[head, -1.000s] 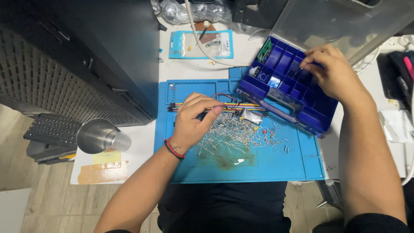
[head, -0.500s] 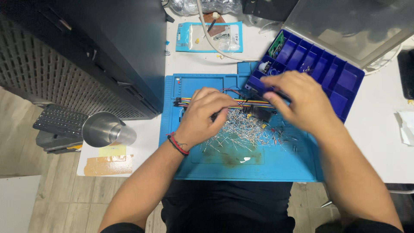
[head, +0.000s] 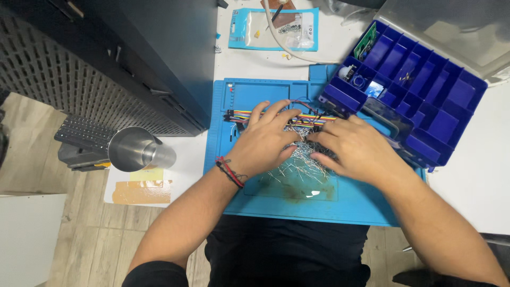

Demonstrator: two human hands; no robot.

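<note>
The fingers (head: 276, 114) of the left hand (head: 264, 142) are lying spread and flat on a pile of small metal pins (head: 300, 159), while the fingers (head: 324, 139) of the right hand (head: 358, 151) are curling loosely apart over the same pile, and I cannot tell whether either is pinching anything. The pile is sitting in the middle of a blue mat (head: 350, 199) on the white tabletop (head: 473, 180), with a strip of coloured wires (head: 239, 114) lying just beyond the fingertips. A blue compartment box (head: 441, 119) is standing open just right of the hands, a steel cup (head: 135, 149) well to the left.
</note>
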